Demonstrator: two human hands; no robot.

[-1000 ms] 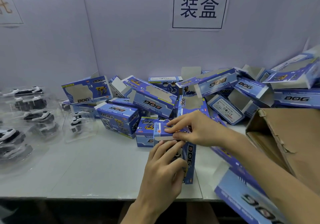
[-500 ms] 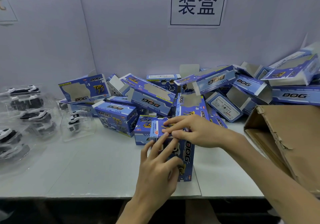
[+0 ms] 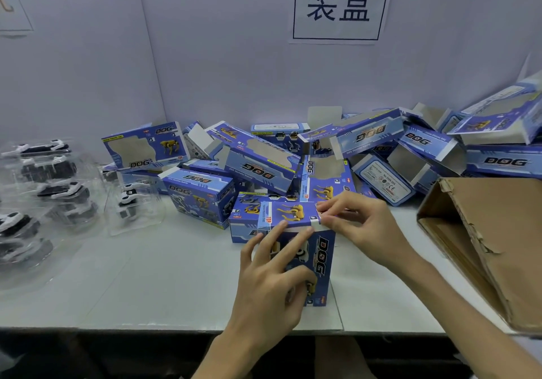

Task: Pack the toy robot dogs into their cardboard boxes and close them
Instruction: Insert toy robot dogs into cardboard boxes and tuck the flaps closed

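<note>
1. Nearest, the left hand [image 3: 269, 284] lies against the front of the cardboard box [image 3: 324, 257], which stands on end close to the front edge of the table [image 3: 146, 276]. Its longer fingers are fairly straight and spread, their tips touching the rim of the top flap [image 3: 289, 213]. It should probably press only enough to hold the box square, since a hard push could dent the panel.
2. The right hand [image 3: 360, 226] pinches the flap's right end between thumb and forefinger (the tuck tab itself is hidden). The tab likely needs feeding straight inside the wall before the flap is pressed flat; a skewed entry would crease it.
3. The tabletop is pale grey with a seam. At left, toy robot dogs [image 3: 52, 191] lie in clear trays; at right, a torn brown carton [image 3: 484, 232] lies open.
4. Farther back, a heap of blue boxes [image 3: 258, 167], many with flaps open, rests against a pale wall bearing a printed sign [image 3: 340, 6].
</note>
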